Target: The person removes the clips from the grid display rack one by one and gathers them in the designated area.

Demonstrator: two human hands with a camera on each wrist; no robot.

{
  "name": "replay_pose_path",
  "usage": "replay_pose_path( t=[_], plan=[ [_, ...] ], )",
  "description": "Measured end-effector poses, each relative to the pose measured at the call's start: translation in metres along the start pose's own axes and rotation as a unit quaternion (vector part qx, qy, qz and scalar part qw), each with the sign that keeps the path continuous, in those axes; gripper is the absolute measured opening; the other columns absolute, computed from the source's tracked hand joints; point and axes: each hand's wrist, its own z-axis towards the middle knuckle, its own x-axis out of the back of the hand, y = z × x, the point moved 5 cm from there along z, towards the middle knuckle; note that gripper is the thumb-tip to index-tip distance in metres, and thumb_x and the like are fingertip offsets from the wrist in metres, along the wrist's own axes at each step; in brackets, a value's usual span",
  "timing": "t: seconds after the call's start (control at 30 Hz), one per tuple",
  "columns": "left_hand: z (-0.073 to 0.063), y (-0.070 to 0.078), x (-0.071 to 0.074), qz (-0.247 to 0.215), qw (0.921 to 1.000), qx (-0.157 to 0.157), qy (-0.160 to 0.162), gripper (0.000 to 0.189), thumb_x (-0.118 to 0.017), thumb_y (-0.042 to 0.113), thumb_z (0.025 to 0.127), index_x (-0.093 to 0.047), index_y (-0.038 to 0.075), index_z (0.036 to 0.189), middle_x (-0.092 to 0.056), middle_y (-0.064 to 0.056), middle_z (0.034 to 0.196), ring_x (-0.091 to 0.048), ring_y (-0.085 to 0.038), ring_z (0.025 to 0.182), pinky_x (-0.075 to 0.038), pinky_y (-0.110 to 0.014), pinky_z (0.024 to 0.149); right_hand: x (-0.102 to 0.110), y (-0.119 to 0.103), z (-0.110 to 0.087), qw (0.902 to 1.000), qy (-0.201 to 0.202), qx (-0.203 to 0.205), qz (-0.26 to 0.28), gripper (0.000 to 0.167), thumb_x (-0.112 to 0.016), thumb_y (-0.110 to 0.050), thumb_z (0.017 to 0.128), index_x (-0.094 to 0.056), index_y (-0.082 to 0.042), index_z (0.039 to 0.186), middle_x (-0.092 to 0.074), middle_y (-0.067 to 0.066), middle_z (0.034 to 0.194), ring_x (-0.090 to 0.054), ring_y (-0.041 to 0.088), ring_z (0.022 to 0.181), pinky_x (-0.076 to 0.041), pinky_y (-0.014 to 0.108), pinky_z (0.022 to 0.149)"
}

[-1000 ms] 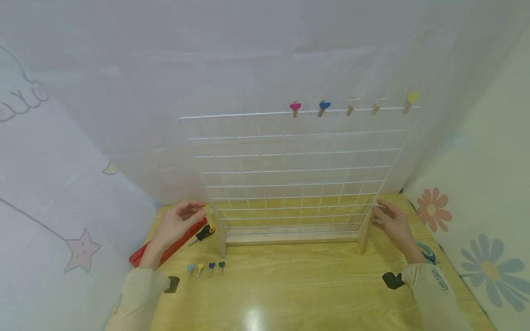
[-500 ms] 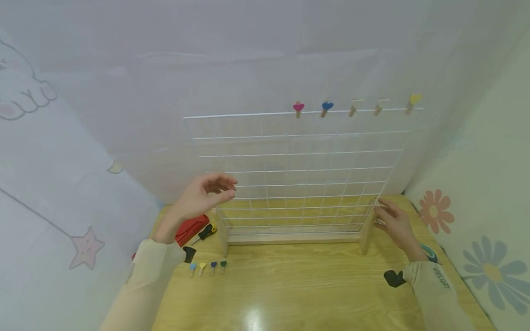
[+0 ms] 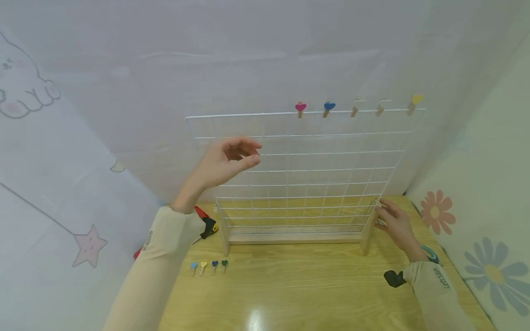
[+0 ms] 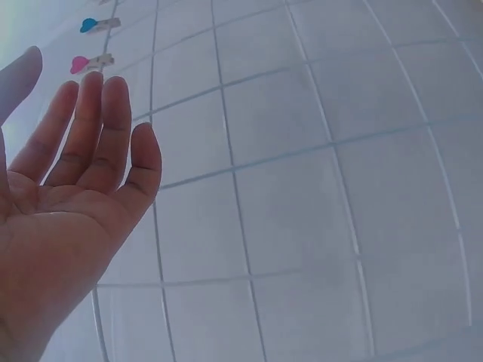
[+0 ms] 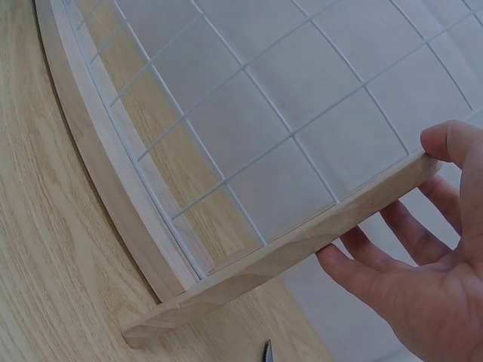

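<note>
A white wire grid panel (image 3: 308,170) stands upright in a wooden frame on the table. My right hand (image 3: 396,225) grips the frame's right wooden post (image 5: 302,237) near its top end, thumb and fingers around it. Raised before the panel's left half, my left hand (image 3: 232,161) holds nothing; its fingers are loosely bent, palm showing in the left wrist view. Heart-topped clothespins sit along the right part of the top wire: a pink one (image 3: 300,108), a blue one (image 3: 328,108), white ones and a yellow one (image 3: 415,103).
Several more heart clothespins (image 3: 214,265) lie in a row on the table (image 3: 290,285), front left. A screwdriver (image 3: 207,228) and a red object (image 3: 200,212), partly behind my left arm, lie left of the frame. Teal-handled scissors (image 3: 430,253) rest beside my right wrist.
My left hand has risen from beside the frame's left post, moving up and right to in front of the panel. The right hand keeps its hold on the right post.
</note>
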Motion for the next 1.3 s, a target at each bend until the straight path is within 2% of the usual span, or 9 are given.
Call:
replay_pose_path(
  t=[0.17, 0.4, 0.6, 0.8, 0.9, 1.1, 1.3],
  plan=[
    [0.022, 0.016, 0.001, -0.009, 0.9992, -0.022, 0.032, 0.025, -0.069, 0.009, 0.088, -0.065, 0.001, 0.112, -0.068, -0.008, 0.099, -0.063, -0.017, 0.09, -0.052, -0.03, 0.079, 0.001, -0.001, -0.001, 1.0, 0.001, -0.003, -0.009, 0.06, -0.056, -0.021, 0.099, -0.029, 0.002, 0.147, -0.058, -0.015, 0.104, -0.061, 0.001, 0.092, -0.055, 0.025, 0.076],
    [0.047, 0.031, 0.001, 0.016, 0.9965, -0.03, 0.076, 0.027, -0.07, 0.015, 0.088, -0.066, 0.006, 0.113, -0.068, -0.004, 0.099, -0.063, -0.012, 0.091, -0.052, -0.03, 0.08, 0.002, -0.001, -0.001, 0.9999, 0.003, -0.004, -0.015, 0.062, -0.055, -0.021, 0.099, -0.026, 0.005, 0.147, -0.058, -0.016, 0.103, -0.061, 0.001, 0.092, -0.055, 0.025, 0.075],
    [0.066, 0.047, -0.001, 0.021, 0.9932, -0.05, 0.103, 0.026, -0.071, 0.012, 0.086, -0.066, 0.005, 0.111, -0.068, -0.005, 0.098, -0.063, -0.012, 0.088, -0.052, -0.03, 0.08, 0.002, 0.0, -0.001, 0.9999, 0.001, 0.0, -0.015, 0.062, -0.055, -0.02, 0.099, -0.025, 0.006, 0.147, -0.059, -0.014, 0.103, -0.061, 0.001, 0.092, -0.054, 0.025, 0.076],
    [0.08, 0.054, -0.006, 0.059, 0.9916, -0.054, 0.102, 0.026, -0.071, 0.011, 0.086, -0.067, 0.002, 0.109, -0.068, -0.009, 0.104, -0.064, -0.016, 0.093, -0.051, -0.028, 0.083, 0.001, 0.002, -0.001, 0.9999, -0.003, 0.01, 0.004, 0.059, -0.055, -0.017, 0.099, -0.028, 0.006, 0.146, -0.061, -0.012, 0.103, -0.062, 0.003, 0.093, -0.055, 0.026, 0.076],
    [0.083, 0.054, -0.01, 0.089, 0.9891, -0.062, 0.1, 0.025, -0.071, 0.015, 0.086, -0.068, 0.003, 0.108, -0.069, -0.007, 0.103, -0.063, -0.014, 0.094, -0.05, -0.028, 0.084, 0.001, 0.003, 0.0, 0.9999, -0.007, 0.013, 0.005, 0.057, -0.055, -0.016, 0.099, -0.029, 0.005, 0.146, -0.061, -0.012, 0.104, -0.062, 0.003, 0.093, -0.055, 0.027, 0.077],
    [0.09, 0.055, -0.015, 0.148, 0.9837, -0.053, 0.087, 0.03, -0.073, 0.023, 0.086, -0.068, 0.008, 0.111, -0.069, -0.001, 0.106, -0.061, -0.012, 0.1, -0.045, -0.024, 0.089, 0.001, 0.005, 0.001, 0.9999, -0.01, 0.012, 0.002, 0.058, -0.054, -0.017, 0.099, -0.028, 0.004, 0.147, -0.06, -0.012, 0.105, -0.062, 0.004, 0.094, -0.055, 0.028, 0.077],
    [0.098, 0.059, -0.023, 0.167, 0.9827, -0.048, 0.064, 0.031, -0.07, 0.021, 0.088, -0.066, 0.006, 0.115, -0.068, -0.004, 0.11, -0.063, -0.012, 0.099, -0.043, -0.021, 0.092, 0.001, 0.005, 0.001, 0.9999, -0.01, 0.011, 0.0, 0.058, -0.054, -0.018, 0.099, -0.029, 0.004, 0.147, -0.06, -0.012, 0.105, -0.062, 0.004, 0.094, -0.055, 0.026, 0.076]
  ],
)
